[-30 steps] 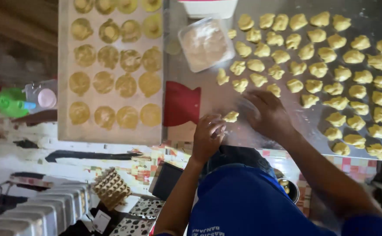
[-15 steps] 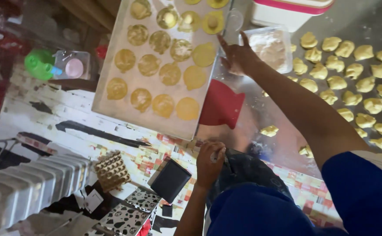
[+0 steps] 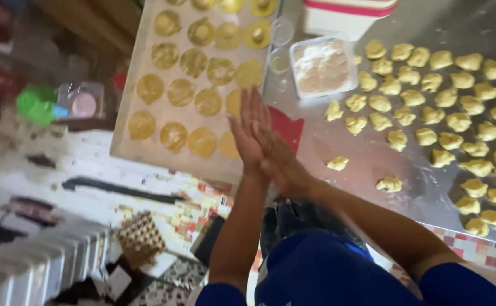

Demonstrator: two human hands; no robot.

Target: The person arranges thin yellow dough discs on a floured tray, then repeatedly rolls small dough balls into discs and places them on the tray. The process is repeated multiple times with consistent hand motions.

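My left hand (image 3: 247, 133) and my right hand (image 3: 279, 161) are pressed flat together, palm to palm, fingers straight and pointing away from me. They hover over the near right corner of a pale baking tray (image 3: 124, 148) that carries several flattened yellow dough rounds (image 3: 174, 135). Anything between the palms is hidden. A red flat tool (image 3: 289, 129) lies just right of my hands. Two loose dough lumps (image 3: 337, 163) (image 3: 389, 184) sit on the metal worktop (image 3: 367, 153), apart from the many lumps (image 3: 458, 122) in rows at the right.
A clear tub of flour (image 3: 323, 65) and two small clear cups (image 3: 282, 31) stand beyond the red tool, with a white box with a pink rim (image 3: 347, 14) behind. A green bottle (image 3: 35, 103) and an egg carton (image 3: 141, 238) are at the left.
My right hand has pulled back from near the flour tub, and my left hand has risen from the table edge. The two now meet palm to palm. The view has shifted slightly.
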